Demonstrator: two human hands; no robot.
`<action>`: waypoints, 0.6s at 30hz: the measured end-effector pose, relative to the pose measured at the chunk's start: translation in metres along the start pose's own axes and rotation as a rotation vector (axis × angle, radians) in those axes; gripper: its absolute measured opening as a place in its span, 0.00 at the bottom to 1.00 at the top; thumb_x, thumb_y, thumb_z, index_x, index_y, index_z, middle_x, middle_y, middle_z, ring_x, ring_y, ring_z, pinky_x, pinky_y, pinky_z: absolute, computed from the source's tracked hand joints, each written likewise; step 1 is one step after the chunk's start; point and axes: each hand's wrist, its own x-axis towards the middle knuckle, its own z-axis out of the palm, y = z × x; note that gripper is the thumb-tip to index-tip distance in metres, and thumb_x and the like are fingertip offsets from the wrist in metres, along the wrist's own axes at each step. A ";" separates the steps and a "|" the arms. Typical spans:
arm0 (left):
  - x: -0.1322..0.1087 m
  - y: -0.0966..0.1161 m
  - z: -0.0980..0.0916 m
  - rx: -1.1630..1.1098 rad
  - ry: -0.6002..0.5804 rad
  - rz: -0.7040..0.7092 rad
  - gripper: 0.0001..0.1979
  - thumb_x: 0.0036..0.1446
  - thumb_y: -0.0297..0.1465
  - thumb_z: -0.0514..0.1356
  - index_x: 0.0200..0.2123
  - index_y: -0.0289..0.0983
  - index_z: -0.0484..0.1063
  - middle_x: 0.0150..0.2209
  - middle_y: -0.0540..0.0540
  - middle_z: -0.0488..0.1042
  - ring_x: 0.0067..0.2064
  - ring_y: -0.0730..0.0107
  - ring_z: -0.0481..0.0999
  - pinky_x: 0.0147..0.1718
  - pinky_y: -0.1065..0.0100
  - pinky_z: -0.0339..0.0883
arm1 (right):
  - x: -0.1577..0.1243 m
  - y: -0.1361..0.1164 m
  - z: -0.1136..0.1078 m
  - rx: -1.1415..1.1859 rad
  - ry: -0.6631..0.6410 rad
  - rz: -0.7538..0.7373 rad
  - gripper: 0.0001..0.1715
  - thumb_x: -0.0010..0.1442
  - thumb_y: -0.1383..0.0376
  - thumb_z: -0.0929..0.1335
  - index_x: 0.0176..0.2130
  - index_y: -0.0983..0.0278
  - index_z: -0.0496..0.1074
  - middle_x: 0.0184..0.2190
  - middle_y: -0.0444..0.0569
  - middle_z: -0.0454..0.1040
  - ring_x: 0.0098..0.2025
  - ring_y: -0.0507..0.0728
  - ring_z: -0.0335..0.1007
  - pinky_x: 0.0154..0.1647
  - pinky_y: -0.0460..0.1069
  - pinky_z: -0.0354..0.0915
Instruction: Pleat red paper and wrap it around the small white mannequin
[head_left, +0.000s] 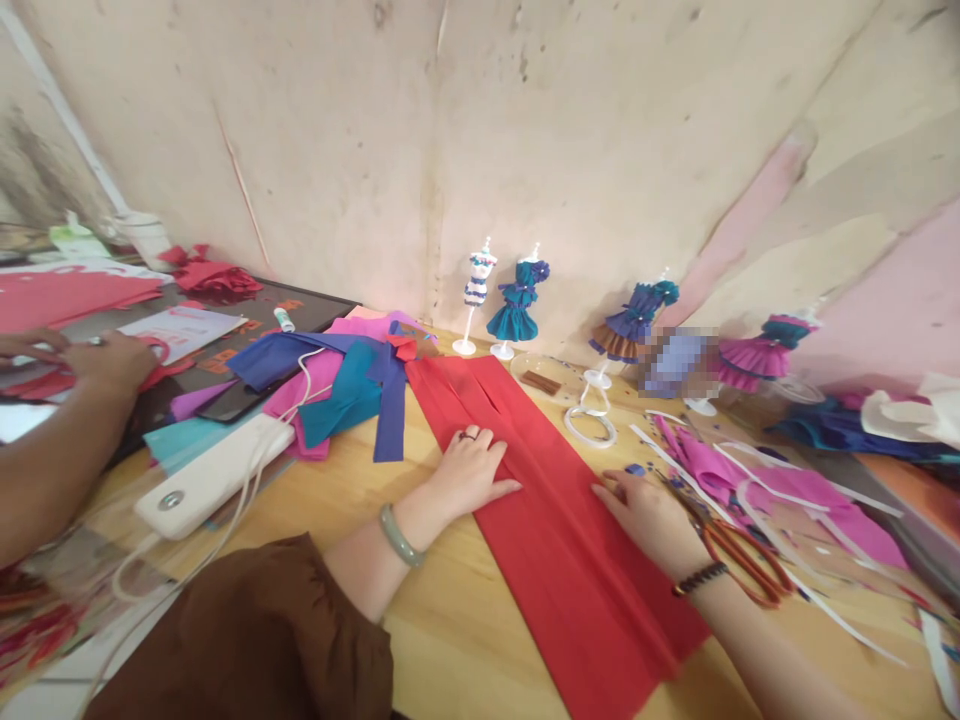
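A long strip of red fabric [525,480], with lengthwise creases and small ripples near its far end, lies on the wooden table and runs towards me. My left hand [472,468] rests on its left edge, thumb stretched out and fingers slightly bent. At the right edge my right hand [651,512] touches the fabric, thumb extended and fingers loosely bent; I see nothing held in it. Orange-handled scissors [739,560] lie just right of that hand, partly hidden by it. A small blue scrap [636,469] is near its fingertips.
Miniature dress forms [514,310] stand along the wall. A white power bank [214,478] with cables and several fabric pieces [345,395] lie left. Another person's hand [112,355] is on red material at far left. Pink fabric [847,510] and a white ribbon roll [591,428] lie right.
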 end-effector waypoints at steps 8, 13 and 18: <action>0.000 -0.001 0.005 -0.005 0.029 -0.008 0.29 0.59 0.51 0.57 0.53 0.33 0.70 0.47 0.37 0.71 0.52 0.49 0.67 0.52 0.52 0.62 | 0.001 -0.015 -0.004 -0.022 0.072 -0.062 0.13 0.64 0.63 0.60 0.38 0.63 0.72 0.38 0.54 0.78 0.38 0.62 0.77 0.36 0.52 0.67; 0.000 0.001 0.007 -0.001 0.029 -0.023 0.28 0.60 0.50 0.56 0.53 0.34 0.70 0.47 0.37 0.71 0.52 0.49 0.67 0.53 0.51 0.61 | 0.000 -0.021 -0.011 -0.107 0.214 -0.107 0.14 0.66 0.63 0.59 0.40 0.64 0.72 0.38 0.53 0.79 0.33 0.60 0.77 0.32 0.51 0.67; 0.002 0.001 0.004 -0.001 -0.008 -0.050 0.32 0.62 0.52 0.51 0.57 0.33 0.68 0.50 0.36 0.71 0.54 0.48 0.67 0.54 0.52 0.61 | 0.014 -0.015 -0.012 -0.169 0.191 -0.067 0.13 0.65 0.64 0.61 0.41 0.64 0.73 0.38 0.53 0.80 0.35 0.60 0.77 0.32 0.50 0.66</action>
